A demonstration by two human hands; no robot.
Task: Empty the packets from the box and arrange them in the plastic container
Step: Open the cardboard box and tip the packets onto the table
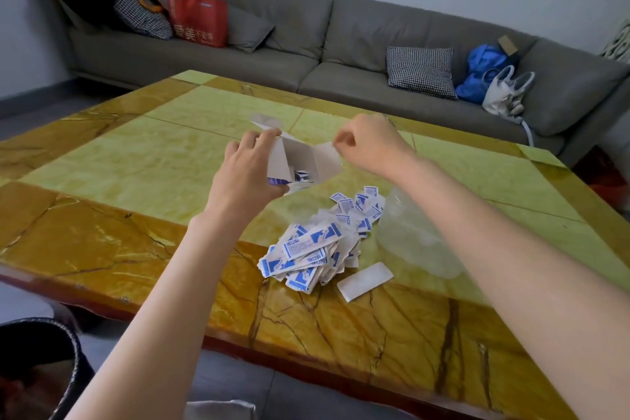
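Box being held tipped above the table, open mouth facing the camera, flaps spread, a few packets showing inside. Left hand is gripping the box's left side, fingers wrapping its top edge. Right hand is sitting at the box's right flap, fingers curled in; whether it is pinching the flap, cannot tell. Packets, blue and white, are lying in a loose heap on the table just below the box. Plastic container, clear, is sitting just right of the heap, touching it, partly hidden by the right forearm. One white packet is lying face-down beside the heap's near edge.
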